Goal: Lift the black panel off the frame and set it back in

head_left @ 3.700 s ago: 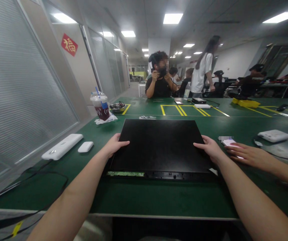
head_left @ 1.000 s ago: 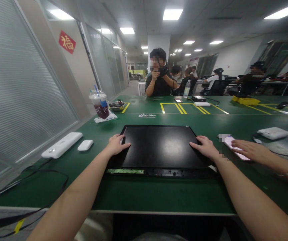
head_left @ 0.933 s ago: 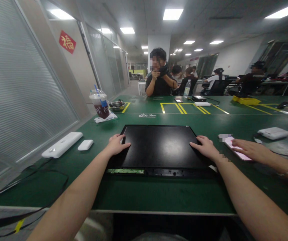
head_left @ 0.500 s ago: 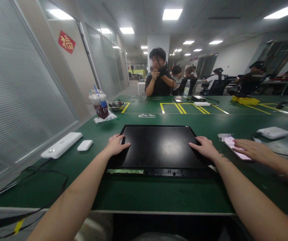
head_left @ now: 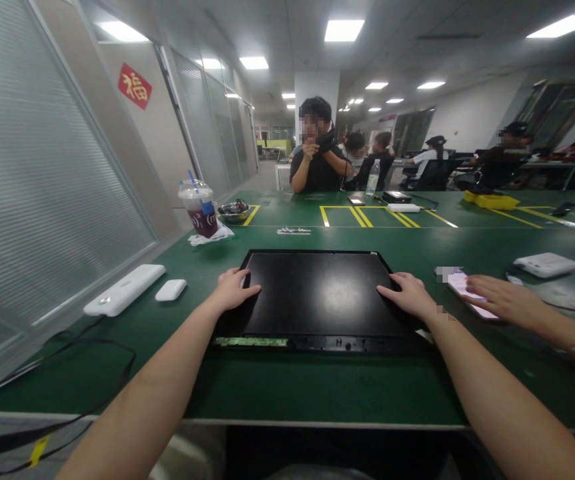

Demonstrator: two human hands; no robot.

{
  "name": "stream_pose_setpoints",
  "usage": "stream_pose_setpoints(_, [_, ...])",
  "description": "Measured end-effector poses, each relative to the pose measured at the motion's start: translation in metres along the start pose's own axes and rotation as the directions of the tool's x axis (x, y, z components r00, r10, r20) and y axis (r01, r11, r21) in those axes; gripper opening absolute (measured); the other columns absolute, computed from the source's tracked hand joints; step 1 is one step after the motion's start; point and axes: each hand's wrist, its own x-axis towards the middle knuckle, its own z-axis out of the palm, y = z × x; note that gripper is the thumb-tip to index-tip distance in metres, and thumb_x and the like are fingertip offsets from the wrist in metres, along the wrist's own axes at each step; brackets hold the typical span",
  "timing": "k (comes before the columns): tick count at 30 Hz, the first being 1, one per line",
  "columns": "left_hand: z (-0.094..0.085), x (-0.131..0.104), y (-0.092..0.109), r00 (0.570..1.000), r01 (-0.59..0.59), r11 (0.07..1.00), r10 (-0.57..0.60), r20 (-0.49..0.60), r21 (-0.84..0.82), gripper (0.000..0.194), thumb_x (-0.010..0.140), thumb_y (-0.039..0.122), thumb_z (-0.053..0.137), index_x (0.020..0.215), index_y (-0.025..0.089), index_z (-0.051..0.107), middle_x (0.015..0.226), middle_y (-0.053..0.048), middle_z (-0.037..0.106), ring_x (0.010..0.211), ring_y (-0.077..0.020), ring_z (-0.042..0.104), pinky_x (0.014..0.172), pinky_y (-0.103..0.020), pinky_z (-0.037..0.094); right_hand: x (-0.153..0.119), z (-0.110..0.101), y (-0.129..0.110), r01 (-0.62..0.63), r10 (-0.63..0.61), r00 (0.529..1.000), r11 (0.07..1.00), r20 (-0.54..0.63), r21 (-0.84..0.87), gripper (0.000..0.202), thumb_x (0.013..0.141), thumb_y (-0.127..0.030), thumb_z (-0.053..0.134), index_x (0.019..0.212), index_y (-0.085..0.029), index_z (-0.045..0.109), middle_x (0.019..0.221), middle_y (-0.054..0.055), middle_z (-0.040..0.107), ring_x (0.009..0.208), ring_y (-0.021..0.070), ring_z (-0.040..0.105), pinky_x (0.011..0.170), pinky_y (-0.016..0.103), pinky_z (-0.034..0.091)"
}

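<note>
A black flat screen panel point(head_left: 312, 293) lies on the green table, with a green circuit strip point(head_left: 252, 342) along the left of its near edge. My left hand point(head_left: 235, 291) grips the panel's left side, its thumb on the face and its fingers round the outer edge. On the right side my right hand point(head_left: 406, 292) holds the panel the same way, thumb pointing inward over the screen. The fingertips of both hands are partly hidden at the edges. A small pale tab point(head_left: 423, 335) sticks out near the lower right corner.
Left on the green table point(head_left: 317, 393) are a white power bank point(head_left: 125, 290), a white case point(head_left: 171, 290) and a drink cup point(head_left: 201, 210). At right, another person's hand point(head_left: 505, 300) touches a phone point(head_left: 475, 295). A person in black point(head_left: 317, 170) sits opposite.
</note>
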Motion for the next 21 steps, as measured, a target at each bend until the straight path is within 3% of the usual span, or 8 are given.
stream_pose_setpoints(6, [0.001,0.0,0.0,1.0,0.002,1.0,-0.002,-0.009,0.004,0.076,0.08,0.057,0.055,0.14,0.011,0.055,0.149,-0.021,0.047,0.139,-0.0362,0.041,0.113,-0.041,0.029,0.001,0.003,0.016,0.052,-0.05,0.997,0.998,0.064,-0.032,0.032,0.071,-0.048,0.057,0.094,-0.035,0.074,0.112,0.01,0.069,0.12,0.0416,0.056,0.112,0.06,0.035])
stream_pose_setpoints(12, [-0.001,-0.001,0.002,1.0,0.006,1.0,-0.006,-0.006,0.0,0.074,0.08,0.054,0.057,0.14,0.01,0.056,0.149,-0.022,0.046,0.139,-0.036,0.041,0.114,-0.041,0.029,0.001,0.0,0.016,0.073,-0.072,0.997,0.997,0.007,-0.027,0.032,0.074,-0.053,0.054,0.094,-0.036,0.073,0.107,0.006,0.071,0.121,0.0406,0.057,0.111,0.061,0.034])
stream_pose_setpoints(16, [-0.003,-0.002,0.001,0.999,-0.032,0.999,0.032,-0.009,-0.011,0.075,0.079,0.055,0.056,0.139,0.01,0.055,0.146,-0.021,0.05,0.138,-0.0353,0.044,0.114,-0.041,0.03,0.0,-0.007,-0.006,0.046,-0.046,0.998,0.999,-0.035,-0.024,0.035,0.071,-0.06,0.053,0.087,-0.034,0.071,0.095,0.005,0.072,0.116,0.0398,0.059,0.108,0.06,0.036])
stream_pose_setpoints(19, [-0.005,-0.001,-0.004,0.998,-0.063,0.998,0.062,-0.01,-0.03,0.077,0.081,0.056,0.053,0.142,0.01,0.052,0.146,-0.02,0.051,0.136,-0.0332,0.046,0.112,-0.039,0.033,0.003,-0.013,-0.038,-0.025,0.024,0.997,1.0,-0.071,-0.012,0.039,0.067,-0.064,0.054,0.084,-0.033,0.069,0.089,0.006,0.071,0.113,0.0401,0.059,0.102,0.06,0.041])
stream_pose_setpoints(21, [-0.004,0.002,-0.009,0.999,-0.03,1.0,0.03,-0.028,-0.003,0.077,0.083,0.056,0.05,0.143,0.009,0.049,0.148,-0.022,0.049,0.138,-0.0332,0.044,0.112,-0.039,0.033,0.005,-0.018,-0.062,-0.058,0.058,0.993,0.998,-0.106,0.007,0.042,0.067,-0.063,0.055,0.092,-0.035,0.07,0.094,0.006,0.071,0.121,0.0401,0.055,0.103,0.058,0.043])
